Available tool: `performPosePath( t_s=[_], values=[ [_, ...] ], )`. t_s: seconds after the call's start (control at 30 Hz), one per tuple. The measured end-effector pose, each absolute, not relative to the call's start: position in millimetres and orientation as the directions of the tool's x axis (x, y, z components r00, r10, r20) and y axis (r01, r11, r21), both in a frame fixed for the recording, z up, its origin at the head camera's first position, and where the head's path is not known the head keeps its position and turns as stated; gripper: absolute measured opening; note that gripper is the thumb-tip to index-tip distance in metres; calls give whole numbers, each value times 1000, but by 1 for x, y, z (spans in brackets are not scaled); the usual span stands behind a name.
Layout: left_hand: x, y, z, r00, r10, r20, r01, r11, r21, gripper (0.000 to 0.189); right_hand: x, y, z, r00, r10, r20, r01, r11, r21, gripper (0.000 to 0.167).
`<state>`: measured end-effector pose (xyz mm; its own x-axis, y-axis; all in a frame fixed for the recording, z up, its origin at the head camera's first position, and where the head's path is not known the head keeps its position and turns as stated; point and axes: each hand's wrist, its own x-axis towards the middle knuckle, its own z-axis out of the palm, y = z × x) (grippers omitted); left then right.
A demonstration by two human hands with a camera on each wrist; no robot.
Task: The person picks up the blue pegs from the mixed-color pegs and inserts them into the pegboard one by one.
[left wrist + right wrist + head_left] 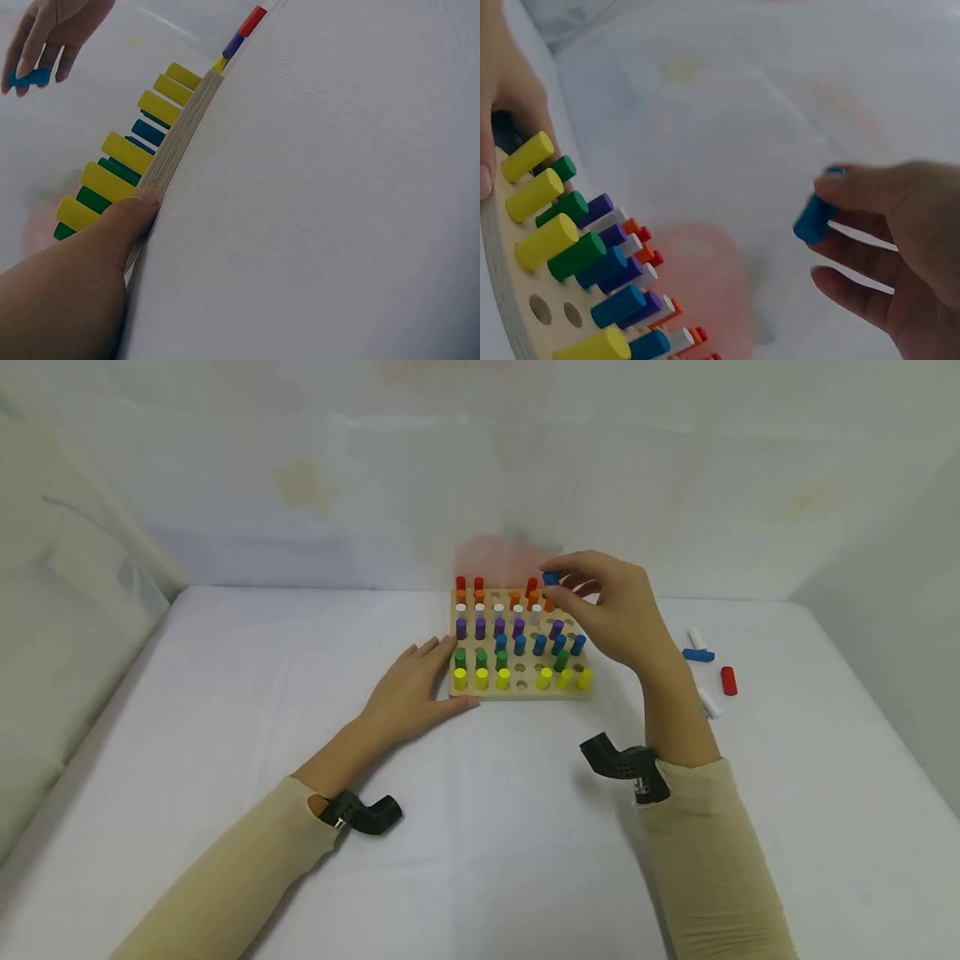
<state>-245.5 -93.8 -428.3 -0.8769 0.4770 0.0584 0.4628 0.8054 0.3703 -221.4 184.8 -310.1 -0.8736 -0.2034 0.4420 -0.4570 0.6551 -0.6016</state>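
A wooden pegboard (528,692) bears rows of red, orange, white, purple, blue, green and yellow pegs, with some bare holes among them. Above its back right part, my right hand (617,608) pinches a blue peg (814,217) between thumb and fingers, clear of the board. My left hand (408,693) rests against the board's left side, fingers stretched out along it. Its thumb (141,208) touches the front edge, as the left wrist view shows. The right hand covers part of the board's back right corner in the head view.
Right of the board, loose pegs lie on the white table: a blue peg (698,655), a red peg (729,681) and white pegs (708,702), partly behind the right forearm. A pale draped sheet (375,485) rises behind the table.
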Motion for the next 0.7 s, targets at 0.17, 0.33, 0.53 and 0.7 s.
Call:
performPosePath(
  t_s=[0.17, 0.33, 0.53, 0.7],
  values=[
    [-245, -94, -426, -877, 476, 68, 467, 809, 356, 102, -222, 175, -317, -892, -202, 404, -442, 580, -685, 29],
    [-246, -94, -424, -869, 490, 64, 480, 806, 347, 103, -227, 171, -327, -907, -188, 376, -412, 578, -705, 29],
    [-247, -96, -423, -871, 487, 64, 478, 810, 340, 102, -234, 158, -340, -903, -205, 378, -424, 572, -702, 24],
    [-248, -98, -423, -869, 490, 73, 483, 805, 344, 101, -239, 144, -354, -876, -235, 421, -473, 582, -661, 21]
  ],
)
